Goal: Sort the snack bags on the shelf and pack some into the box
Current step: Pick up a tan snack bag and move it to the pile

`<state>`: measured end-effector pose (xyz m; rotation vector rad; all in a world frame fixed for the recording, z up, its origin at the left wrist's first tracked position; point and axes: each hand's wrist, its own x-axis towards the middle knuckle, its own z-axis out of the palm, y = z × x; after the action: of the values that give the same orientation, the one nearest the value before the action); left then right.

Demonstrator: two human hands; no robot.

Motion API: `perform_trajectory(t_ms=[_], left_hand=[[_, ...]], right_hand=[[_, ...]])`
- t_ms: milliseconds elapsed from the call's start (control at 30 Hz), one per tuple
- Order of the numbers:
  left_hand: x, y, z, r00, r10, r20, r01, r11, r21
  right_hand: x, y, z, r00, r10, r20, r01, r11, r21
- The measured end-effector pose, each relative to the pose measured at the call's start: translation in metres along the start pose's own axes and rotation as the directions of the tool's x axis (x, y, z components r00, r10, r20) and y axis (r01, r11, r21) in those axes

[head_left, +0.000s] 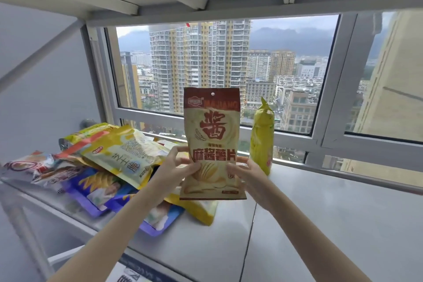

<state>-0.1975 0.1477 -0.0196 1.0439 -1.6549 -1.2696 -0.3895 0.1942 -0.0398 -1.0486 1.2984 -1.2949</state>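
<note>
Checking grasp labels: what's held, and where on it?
The brown-and-cream chip bag, upright above the shelf. Left hand and right hand pinch its side edges, just below the middle.

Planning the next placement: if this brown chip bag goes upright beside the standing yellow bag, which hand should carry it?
Probably the right hand: it already grips the brown chip bag on the side nearer the yellow bag. The left hand is beside the snack pile.

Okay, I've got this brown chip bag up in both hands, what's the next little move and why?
Probably set the brown chip bag upright beside the standing yellow bag: both the left hand and right hand hold it, and the shelf is bare there.
</note>
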Motion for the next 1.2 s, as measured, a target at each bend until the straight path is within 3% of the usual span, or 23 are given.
perform_trajectory(t_ms=[167,300,367,433,500,633,733,800,833,900,967,1000,1033,1067,1133,1200], left_hand=[[0.012,0.010,0.028,0.988,0.079,0.135,-0.068,0.994,-0.088],[0.024,0.015,0.067,0.962,0.118,0.244,-0.099,0.991,-0.090],[0.027,0.019,0.093,0.963,0.132,0.237,-0.122,0.991,-0.058],[0.029,0.024,0.120,0.964,0.223,0.142,-0.235,0.969,0.079],[0.028,0.029,0.146,0.923,0.377,0.078,-0.385,0.904,0.188],[0.013,0.038,0.199,0.852,0.456,0.257,-0.499,0.857,0.132],[0.006,0.048,0.224,0.817,0.410,0.405,-0.431,0.901,-0.042],[0.011,0.051,0.229,0.808,0.432,0.401,-0.386,0.902,-0.194],[0.013,0.052,0.227,0.837,0.403,0.370,-0.337,0.912,-0.233],[0.018,0.052,0.222,0.884,0.314,0.347,-0.221,0.934,-0.282],[0.021,0.051,0.216,0.881,0.230,0.414,-0.102,0.945,-0.310],[0.022,0.051,0.213,0.864,0.216,0.456,-0.068,0.945,-0.319],[0.020,0.053,0.210,0.840,0.221,0.495,-0.055,0.943,-0.329],[0.020,0.053,0.208,0.816,0.230,0.530,-0.051,0.942,-0.330],[0.020,0.053,0.205,0.774,0.239,0.586,-0.034,0.940,-0.339],[0.019,0.054,0.203,0.736,0.241,0.633,-0.008,0.938,-0.347]], right_hand=[[-0.024,-0.022,-0.034,0.994,-0.103,0.040,0.102,0.994,0.029],[-0.043,-0.026,-0.069,0.989,-0.114,-0.094,0.111,0.993,-0.035],[-0.055,-0.029,-0.084,0.975,-0.139,-0.175,0.128,0.989,-0.071],[-0.067,-0.032,-0.098,0.943,-0.184,-0.277,0.159,0.981,-0.110],[-0.076,-0.033,-0.109,0.881,-0.233,-0.412,0.173,0.969,-0.179],[-0.090,-0.036,-0.118,0.764,-0.335,-0.551,0.153,0.924,-0.350],[-0.100,-0.041,-0.123,0.793,-0.383,-0.475,0.177,0.889,-0.421],[-0.107,-0.045,-0.129,0.836,-0.377,-0.398,0.172,0.870,-0.462],[-0.111,-0.047,-0.132,0.842,-0.397,-0.365,0.193,0.854,-0.483],[-0.117,-0.051,-0.139,0.772,-0.514,-0.373,0.259,0.791,-0.554],[-0.120,-0.053,-0.152,0.632,-0.599,-0.492,0.258,0.761,-0.595],[-0.121,-0.052,-0.159,0.609,-0.589,-0.531,0.236,0.774,-0.587],[-0.121,-0.052,-0.167,0.650,-0.528,-0.546,0.189,0.808,-0.558],[-0.121,-0.052,-0.172,0.734,-0.424,-0.531,0.139,0.859,-0.494],[-0.123,-0.054,-0.176,0.888,-0.208,-0.409,0.050,0.930,-0.365],[-0.122,-0.052,-0.182,0.956,-0.105,-0.275,0.030,0.964,-0.265]])
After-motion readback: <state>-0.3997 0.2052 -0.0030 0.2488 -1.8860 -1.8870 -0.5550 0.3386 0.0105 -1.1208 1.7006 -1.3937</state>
